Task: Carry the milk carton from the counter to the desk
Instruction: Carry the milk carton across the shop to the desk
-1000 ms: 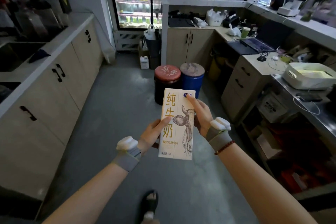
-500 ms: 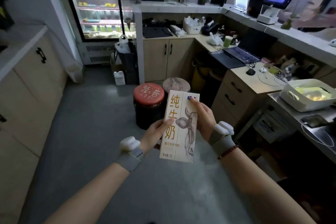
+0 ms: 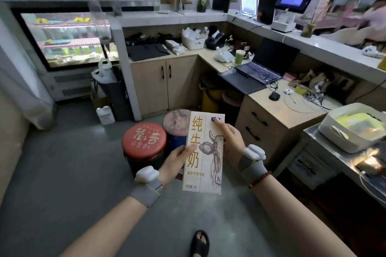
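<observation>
I hold a tall cream milk carton [image 3: 203,148] with gold characters and a drawn cow upright in front of me, over the grey floor. My left hand [image 3: 175,162] grips its left edge, thumb on the front face. On the carton's right side sits my right hand [image 3: 230,140], its forefinger near the top corner. The wooden desk [image 3: 277,110] with drawers stands ahead to the right, carrying an open laptop [image 3: 261,71], a black mouse [image 3: 274,96] and loose cables.
Two round stools, red-topped [image 3: 144,139] and brown-topped [image 3: 175,122], stand on the floor just beyond the carton. A white tub [image 3: 353,127] rests on a steel counter at the right. A display fridge [image 3: 66,37] and a cabinet [image 3: 165,85] line the back. My sandalled foot [image 3: 199,243] shows below.
The view has swung right and moved forward: the left counter has left the frame and the desk is nearer. Both hands keep the same hold on the carton.
</observation>
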Motion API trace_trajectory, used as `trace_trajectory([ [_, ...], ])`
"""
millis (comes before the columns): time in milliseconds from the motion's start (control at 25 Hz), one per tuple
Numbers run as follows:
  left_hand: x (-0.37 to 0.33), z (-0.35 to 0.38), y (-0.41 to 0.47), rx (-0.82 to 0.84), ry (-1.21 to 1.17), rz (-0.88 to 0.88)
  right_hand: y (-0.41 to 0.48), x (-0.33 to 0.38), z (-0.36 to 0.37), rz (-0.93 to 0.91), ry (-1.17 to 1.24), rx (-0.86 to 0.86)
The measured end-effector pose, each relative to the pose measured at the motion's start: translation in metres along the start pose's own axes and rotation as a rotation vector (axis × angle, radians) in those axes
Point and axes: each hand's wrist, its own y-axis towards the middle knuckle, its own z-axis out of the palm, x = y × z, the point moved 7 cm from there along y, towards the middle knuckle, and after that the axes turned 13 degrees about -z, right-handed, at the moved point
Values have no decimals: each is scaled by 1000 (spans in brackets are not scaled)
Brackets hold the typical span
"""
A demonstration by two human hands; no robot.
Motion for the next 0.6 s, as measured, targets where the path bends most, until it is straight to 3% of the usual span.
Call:
trace_trajectory([
  [320,-121,29,209,74,54,-45,217,25,-58,8,29,-79],
  [600,-183,41,348,152,74,-92,362,20,-91,29,-3,-131],
])
